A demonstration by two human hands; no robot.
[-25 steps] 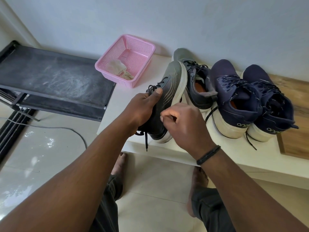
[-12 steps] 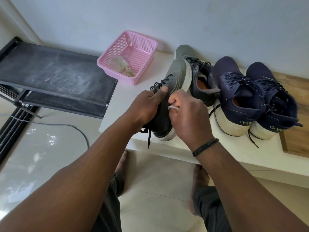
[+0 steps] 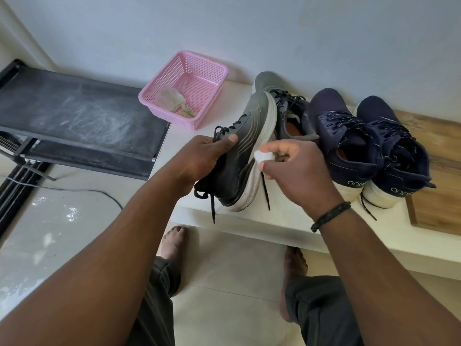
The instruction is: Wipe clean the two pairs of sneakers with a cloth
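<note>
White ledge (image 3: 287, 221), left hand (image 3: 199, 158) gripping tilted grey sneaker (image 3: 247, 146), right hand (image 3: 296, 171) pinching white cloth (image 3: 262, 156) beside its sole

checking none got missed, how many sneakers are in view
4. One grey sneaker is held tilted by the left hand; the second grey sneaker sits behind it on the white ledge; two navy sneakers stand side by side to its right.

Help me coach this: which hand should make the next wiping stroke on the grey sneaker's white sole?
Right. The right hand already pinches the small white cloth beside the tilted grey sneaker's sole, while the left hand is busy gripping its upper.
</note>
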